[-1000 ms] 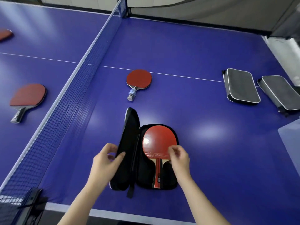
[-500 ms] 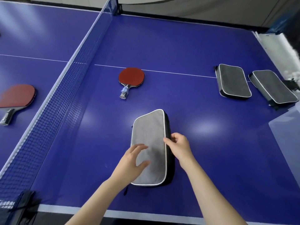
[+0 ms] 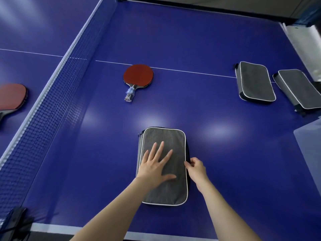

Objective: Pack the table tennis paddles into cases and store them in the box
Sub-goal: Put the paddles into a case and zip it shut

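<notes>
Closing step: grey paddle case (image 3: 166, 138) lay at lower centre of the tabletop (image 3: 225, 153), left hand (image 3: 156, 168) pressed flat on it with fingers (image 3: 160, 148) spread, right hand (image 3: 197, 168) pinching its right edge; next move probably called for zipping it shut while holding it steady.

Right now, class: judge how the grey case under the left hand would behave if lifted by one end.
The grey case is probably fairly stiff: its top lies flat under the pressing left hand. Its fabric face likely grips; lying flat, it shouldn't roll.
</notes>
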`<state>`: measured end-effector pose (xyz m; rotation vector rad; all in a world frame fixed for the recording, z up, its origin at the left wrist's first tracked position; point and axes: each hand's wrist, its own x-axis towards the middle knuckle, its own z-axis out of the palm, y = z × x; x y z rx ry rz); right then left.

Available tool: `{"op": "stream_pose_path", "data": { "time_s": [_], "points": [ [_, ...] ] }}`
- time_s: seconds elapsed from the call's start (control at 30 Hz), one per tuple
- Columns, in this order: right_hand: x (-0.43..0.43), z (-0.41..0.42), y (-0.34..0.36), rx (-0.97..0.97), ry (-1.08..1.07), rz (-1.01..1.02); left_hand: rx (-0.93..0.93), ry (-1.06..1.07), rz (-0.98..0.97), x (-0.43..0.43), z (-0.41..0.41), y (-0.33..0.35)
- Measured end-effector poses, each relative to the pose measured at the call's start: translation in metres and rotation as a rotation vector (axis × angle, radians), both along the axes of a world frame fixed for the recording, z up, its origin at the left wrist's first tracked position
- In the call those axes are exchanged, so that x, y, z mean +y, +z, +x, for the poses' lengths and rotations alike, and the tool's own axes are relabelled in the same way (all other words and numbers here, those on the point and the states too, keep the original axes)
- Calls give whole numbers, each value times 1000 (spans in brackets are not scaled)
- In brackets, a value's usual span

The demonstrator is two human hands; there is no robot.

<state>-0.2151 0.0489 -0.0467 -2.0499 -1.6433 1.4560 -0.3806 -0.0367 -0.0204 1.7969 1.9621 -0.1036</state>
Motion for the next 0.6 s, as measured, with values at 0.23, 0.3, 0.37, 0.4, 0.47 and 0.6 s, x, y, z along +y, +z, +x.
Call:
{"op": "stream_pose_path", "data": {
  "time_s": [0.23,0.3,0.37,0.4,0.47,0.6],
  "points": [
    [7,7,10,24,-19,18,49,9,-42,7,6,-16],
    [18,4,20,-2,-13,148,42,16,-30,6,5,-18],
    [34,-7,30,-23,26,294,21,25,-13,5,5,-21],
    [43,-16,33,-33,62,351,14,29,-4,5,5,-22],
    [62,-35,35,-81,153,398,8,34,14,4,4,-25],
    [79,-58,30,-67,88,94,-94,53,86,2,0,-24]
  ]
}}
